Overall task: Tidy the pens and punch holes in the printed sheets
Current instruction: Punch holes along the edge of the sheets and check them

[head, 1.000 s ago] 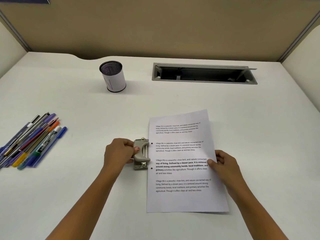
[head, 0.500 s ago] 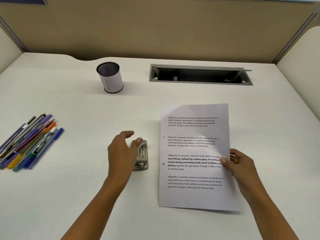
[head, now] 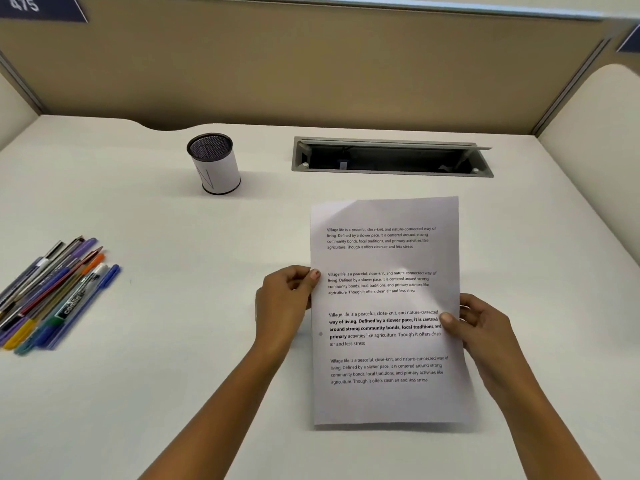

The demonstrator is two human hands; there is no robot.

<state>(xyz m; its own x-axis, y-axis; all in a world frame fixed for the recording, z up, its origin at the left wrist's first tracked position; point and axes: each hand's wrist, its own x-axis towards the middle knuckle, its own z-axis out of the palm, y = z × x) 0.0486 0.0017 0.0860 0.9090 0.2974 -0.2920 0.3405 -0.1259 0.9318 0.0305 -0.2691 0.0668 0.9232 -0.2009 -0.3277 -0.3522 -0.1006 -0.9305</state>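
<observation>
Printed sheet lower centre-right of frame, lifted off desk. Left hand pinching left edge, right hand pinching right edge. Likely light, floppy, easily creased; best held at opposite margins. Pens loose at left, cup upper centre.

desk: white, cable slot at the back | pens: bunched flat at left edge | mesh pen cup: upright, rear centre, well apart from pens
</observation>
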